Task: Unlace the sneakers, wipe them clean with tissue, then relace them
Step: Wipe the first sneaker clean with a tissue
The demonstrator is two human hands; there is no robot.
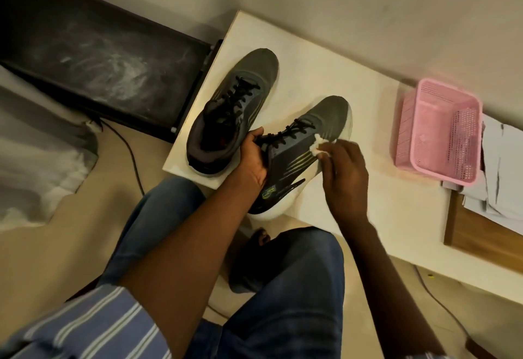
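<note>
Sneakers, two dark grey mesh ones with pale soles and black laces, sit on a cream-white worktop (353, 211) seen from the wearer's head camera. The nearer sneaker (294, 157) is tipped on its side between the two hands. The left hand (254, 157) grips its collar and tongue, fingers curled over the opening. The right hand (343, 177) pinches a small crumpled white tissue (321, 145) and presses it against the sneaker's striped side panel, just beyond the fingertips. The second sneaker (235, 112) stands upright on the far side of the left hand, untouched. A pink perforated plastic basket (441, 132) lies well off to the outer side of the right hand.

Both sneakers show laces (291, 129) threaded through their eyelets, so the unlacing step looks either skipped or already reversed; which one cannot be told. Wiping appears under way on the nearer sneaker. Whether the second one has been wiped yet cannot be told
</note>
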